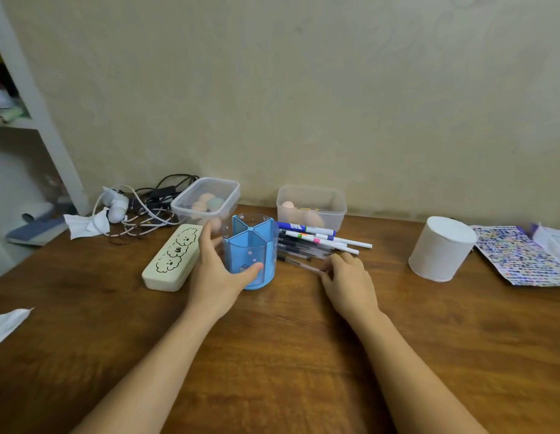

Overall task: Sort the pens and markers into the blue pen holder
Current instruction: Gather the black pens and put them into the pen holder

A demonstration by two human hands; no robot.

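The blue pen holder (252, 250) stands upright on the wooden table (272, 355), with dividers inside and nothing in its compartments. My left hand (214, 270) wraps around its left side, thumb across the front. To its right lies a pile of pens and markers (313, 242), white markers on top and dark clear pens below. My right hand (347, 281) rests at the near edge of the pile, its fingertips pinched on a clear pen (299, 264) that still lies on the table.
A cream pencil case (172, 258) lies left of the holder. Two clear plastic boxes (206, 200) (311, 206) stand behind, beside tangled cables (141, 211). A white roll (441, 249) and a patterned sheet (523, 255) sit at right. A white shelf (37, 120) is at far left.
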